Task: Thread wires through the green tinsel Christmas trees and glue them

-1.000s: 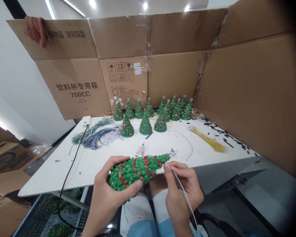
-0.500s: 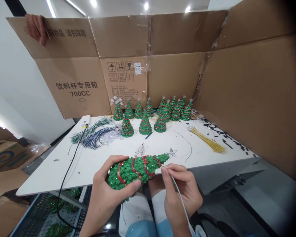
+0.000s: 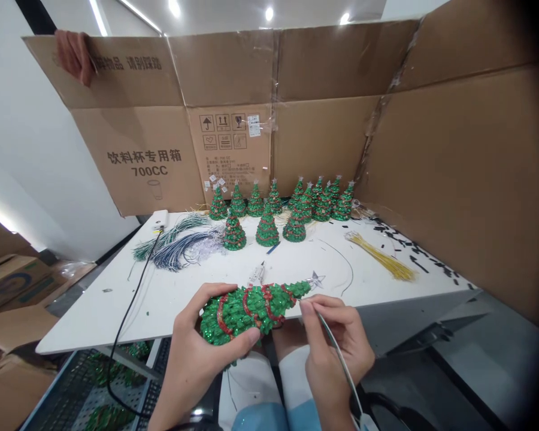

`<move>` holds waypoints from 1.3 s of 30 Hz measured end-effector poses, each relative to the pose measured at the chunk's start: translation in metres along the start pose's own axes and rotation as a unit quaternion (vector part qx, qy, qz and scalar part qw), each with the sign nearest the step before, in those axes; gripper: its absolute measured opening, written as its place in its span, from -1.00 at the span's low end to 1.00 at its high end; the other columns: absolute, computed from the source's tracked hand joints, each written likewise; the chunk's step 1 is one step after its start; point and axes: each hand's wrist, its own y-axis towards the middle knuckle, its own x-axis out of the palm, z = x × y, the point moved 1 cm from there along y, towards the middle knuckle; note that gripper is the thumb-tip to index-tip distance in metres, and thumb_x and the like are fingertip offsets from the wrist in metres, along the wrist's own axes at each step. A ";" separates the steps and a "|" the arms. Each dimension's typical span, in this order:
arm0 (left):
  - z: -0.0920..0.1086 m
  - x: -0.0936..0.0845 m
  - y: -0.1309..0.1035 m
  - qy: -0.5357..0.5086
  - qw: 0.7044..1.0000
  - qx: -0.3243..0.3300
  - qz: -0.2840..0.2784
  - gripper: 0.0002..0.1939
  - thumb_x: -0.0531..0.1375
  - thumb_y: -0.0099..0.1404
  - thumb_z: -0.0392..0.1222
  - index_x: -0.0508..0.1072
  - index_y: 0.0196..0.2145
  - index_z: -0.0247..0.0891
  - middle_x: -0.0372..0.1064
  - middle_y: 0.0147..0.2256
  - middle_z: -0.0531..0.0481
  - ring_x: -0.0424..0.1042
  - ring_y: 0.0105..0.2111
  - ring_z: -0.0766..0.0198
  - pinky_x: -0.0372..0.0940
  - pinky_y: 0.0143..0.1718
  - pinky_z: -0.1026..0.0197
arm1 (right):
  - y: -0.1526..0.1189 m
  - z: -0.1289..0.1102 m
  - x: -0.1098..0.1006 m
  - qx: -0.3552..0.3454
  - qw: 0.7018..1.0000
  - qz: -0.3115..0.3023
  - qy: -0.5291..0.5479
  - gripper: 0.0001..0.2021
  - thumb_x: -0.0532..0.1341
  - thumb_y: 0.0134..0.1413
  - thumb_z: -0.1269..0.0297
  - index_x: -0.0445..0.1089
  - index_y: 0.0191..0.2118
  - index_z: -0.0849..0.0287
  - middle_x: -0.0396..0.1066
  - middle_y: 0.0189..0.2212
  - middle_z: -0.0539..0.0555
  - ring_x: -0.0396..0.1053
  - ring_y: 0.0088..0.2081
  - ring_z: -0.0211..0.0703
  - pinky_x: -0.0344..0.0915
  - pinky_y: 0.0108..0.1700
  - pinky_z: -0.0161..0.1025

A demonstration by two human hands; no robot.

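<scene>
Head view shows me holding a green sequinned cone-shaped Christmas tree with red bead garlands [image 3: 251, 306] on its side, just above the near edge of the white table top [image 3: 170, 293]. Its long axis runs nearly level, from the wide base at lower left to the silver star tip [image 3: 315, 279] at upper right. My left hand [image 3: 197, 347] wraps the base end, fingers curled over the top and thumb pressed under the lower edge, so it carries the whole tree. My right hand [image 3: 335, 347] sits just beside the narrow end, thumb and forefinger pinched shut on a thin white wire [image 3: 336, 353] that trails down past my wrist and out of the picture. The pinch touches or nearly touches the foliage below the star; I cannot tell whether the wire end is already in the tree. So the tip end points at my right hand, which is the nearer one to it, while the base lies wholly in my left.

Farther back on the table stand the finished small green trees [image 3: 278, 209], well apart from my hands, with a bundle of yellow wires [image 3: 379, 256] to the right. Another person's hand [image 3: 75, 54] grips the top of the brown cardboard screen [image 3: 323, 120].
</scene>
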 end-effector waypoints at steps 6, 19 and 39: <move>0.000 0.003 0.000 -0.009 1.000 0.004 -0.005 -0.44 0.60 0.11 0.04 0.64 0.04 -0.06 0.61 0.03 -0.03 0.60 -0.02 -0.01 0.52 0.01 0.03 | 0.001 0.001 -0.002 -0.010 1.000 0.016 -0.015 -0.84 0.50 0.24 0.48 0.55 -0.25 0.13 0.65 -0.28 0.03 0.66 -0.28 -0.22 0.56 -0.25 -0.38; 0.001 -0.001 0.000 0.004 1.000 0.001 0.004 -0.43 0.61 0.09 0.05 0.65 0.04 -0.06 0.62 0.04 -0.03 0.61 0.05 -0.07 0.53 0.00 0.04 | -0.003 0.013 -0.006 0.118 0.990 0.022 0.069 -0.82 0.56 0.21 0.34 0.56 -0.29 0.12 0.62 -0.26 0.06 0.62 -0.26 -0.18 0.49 -0.29 -0.32; 0.001 -0.001 -0.001 0.011 1.000 0.009 0.008 -0.44 0.60 0.13 0.06 0.64 0.05 -0.08 0.61 0.03 -0.05 0.59 0.03 -0.06 0.52 0.07 -0.02 | -0.006 0.005 -0.003 0.228 0.967 0.011 0.114 -0.73 0.60 0.14 0.22 0.51 -0.33 0.12 0.59 -0.26 0.06 0.56 -0.32 -0.19 0.43 -0.36 -0.33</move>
